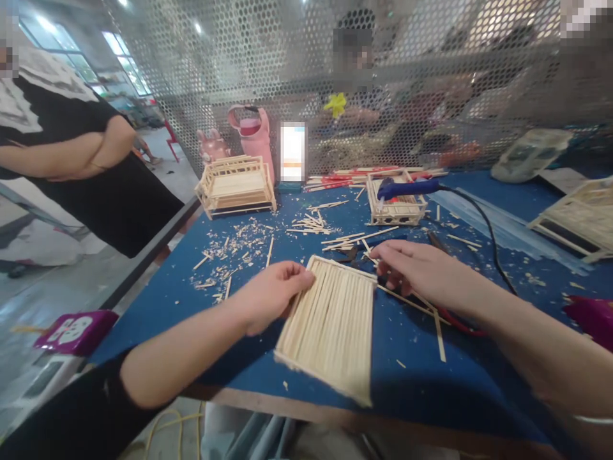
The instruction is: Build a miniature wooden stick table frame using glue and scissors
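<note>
— 2 hands on the stick panel (330,326)?
— Yes. It lies flat on the blue table (412,364), near the front edge. The left hand (272,297) pinches its left edge, probably to steady it.
— And the right hand (421,271)?
— Fingers curled at the far right corner; I cannot tell whether they grip anything.

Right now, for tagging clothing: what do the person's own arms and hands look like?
Left hand and right hand are bare, no gloves. A black sleeve covers the left upper arm; a thin pale band crosses the right arm.
</note>
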Available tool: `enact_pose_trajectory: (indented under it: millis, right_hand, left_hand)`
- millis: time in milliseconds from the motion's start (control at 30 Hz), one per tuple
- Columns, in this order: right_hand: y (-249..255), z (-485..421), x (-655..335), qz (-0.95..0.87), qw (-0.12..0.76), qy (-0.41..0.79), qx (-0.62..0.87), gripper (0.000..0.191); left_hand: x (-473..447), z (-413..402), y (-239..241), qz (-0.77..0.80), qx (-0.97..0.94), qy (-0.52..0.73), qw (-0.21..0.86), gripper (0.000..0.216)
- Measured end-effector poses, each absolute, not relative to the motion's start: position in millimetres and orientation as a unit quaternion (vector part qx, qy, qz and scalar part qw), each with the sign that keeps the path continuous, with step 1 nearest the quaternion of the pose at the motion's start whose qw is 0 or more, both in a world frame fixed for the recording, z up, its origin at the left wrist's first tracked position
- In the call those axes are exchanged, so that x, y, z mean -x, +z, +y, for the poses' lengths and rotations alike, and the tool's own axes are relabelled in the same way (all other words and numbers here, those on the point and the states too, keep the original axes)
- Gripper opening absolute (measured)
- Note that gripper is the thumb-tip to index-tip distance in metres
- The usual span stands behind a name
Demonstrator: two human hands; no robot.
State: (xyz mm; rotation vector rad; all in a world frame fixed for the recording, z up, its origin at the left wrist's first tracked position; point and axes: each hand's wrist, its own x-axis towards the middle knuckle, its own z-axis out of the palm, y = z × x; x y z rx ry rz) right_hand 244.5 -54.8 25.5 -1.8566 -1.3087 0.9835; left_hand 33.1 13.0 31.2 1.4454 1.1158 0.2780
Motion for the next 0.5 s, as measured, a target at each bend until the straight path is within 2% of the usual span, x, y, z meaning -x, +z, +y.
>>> enact_pose_trajectory:
  millis: [67,133,200,267,333,400,500]
  right_hand:
    - [20,-60,-240,-0.5,0.32,0.367,0.716,0.031]
    - [13,-63,-236,-0.511,0.332,0.352,0.711,0.034]
    - [6,-63,-234,-0.516,0.358,0.336,0.702,0.038]
    - [-1,-62,-234,-0.506,0.375,0.339,0.698,0.042]
    - [-6,-60,-235,-0.496,0.376,0.354,0.699,0.044]
    - [-7,-60,-234,-0.5,0.369,0.356,0.698,0.043]
    - [-5,-62,-232,-0.505,0.377,0.318,0.708,0.033]
  left_hand:
    - [-27,-2,22,0.488,-0.528,0.154,0.678,0.026]
    - [-20,-7,20,0.473,-0.517,0.145,0.698,0.026]
    - [-14,0,24,0.462,-0.61,0.113,0.634,0.029]
    - [-11,17,30,0.461,-0.73,0.107,0.493,0.034]
    - [-13,34,32,0.462,-0.786,0.158,0.379,0.036]
    - [-20,47,30,0.455,-0.786,0.194,0.37,0.033]
    - [-30,54,20,0.449,-0.743,0.2,0.454,0.028]
